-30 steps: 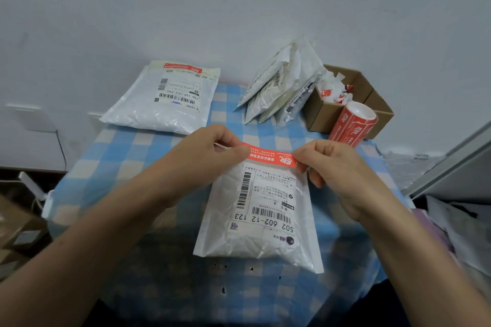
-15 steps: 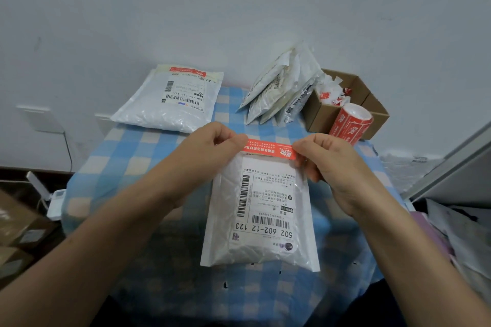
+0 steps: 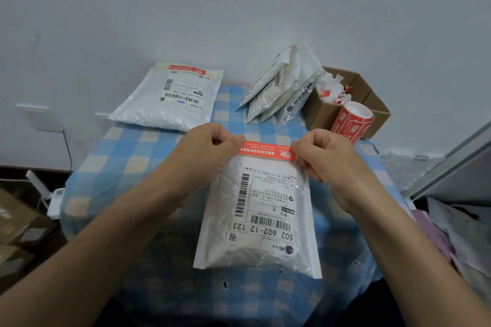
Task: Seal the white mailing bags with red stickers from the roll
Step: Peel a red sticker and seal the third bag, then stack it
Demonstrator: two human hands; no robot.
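A white mailing bag (image 3: pixel 260 220) with a printed shipping label lies in the middle of the checked tablecloth. Along its far edge runs a red sticker (image 3: pixel 265 150). My left hand (image 3: pixel 204 151) pinches the sticker's left end together with the bag's top edge. My right hand (image 3: pixel 326 156) pinches the right end. The roll of red stickers (image 3: pixel 352 122) stands at the right, leaning against a cardboard box. Another white bag (image 3: pixel 172 99) with a red sticker across its top lies at the back left.
Several white bags (image 3: pixel 279 87) lean against the wall at the back. The cardboard box (image 3: pixel 372 103) holds crumpled sticker backing. A blue-checked cloth (image 3: pixel 119 156) covers the small table. Brown boxes (image 3: pixel 18 228) sit on the floor at left; a grey cabinet edge (image 3: pixel 451 164) stands at right.
The camera has tipped slightly; both hands stay on the sticker's ends, and the bag's top edge has shifted a little farther from me.
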